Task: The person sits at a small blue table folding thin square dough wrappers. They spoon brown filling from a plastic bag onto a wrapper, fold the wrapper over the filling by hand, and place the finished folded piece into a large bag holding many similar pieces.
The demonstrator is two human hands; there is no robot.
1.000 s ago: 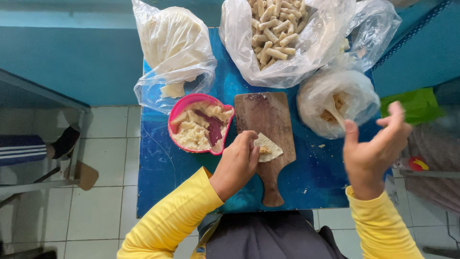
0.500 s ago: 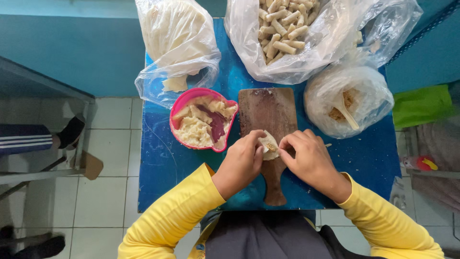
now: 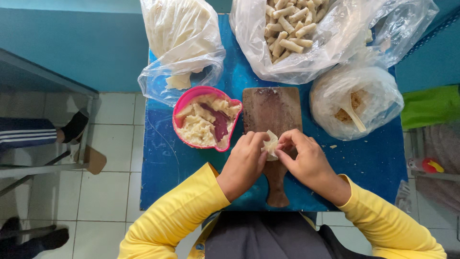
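Note:
My left hand (image 3: 244,163) and my right hand (image 3: 306,160) meet over the lower part of a brown wooden cutting board (image 3: 272,110). Both pinch a small pale dough wrapper (image 3: 271,144) between their fingertips, partly hidden by the fingers. Just left of my left hand stands a pink bowl (image 3: 184,103) holding pale mashed filling. Yellow sleeves cover both arms.
On the blue table (image 3: 373,158) lie a plastic bag of wrappers (image 3: 179,43) at the back left, a bag of finished rolls (image 3: 297,33) behind the board, and a bag of crumbly filling with a spoon (image 3: 354,103) to the right. A person's leg and shoe (image 3: 48,132) show at far left.
My right hand came down from the raised position at the right and joined my left hand on the wrapper. Both hands now fold it on the board.

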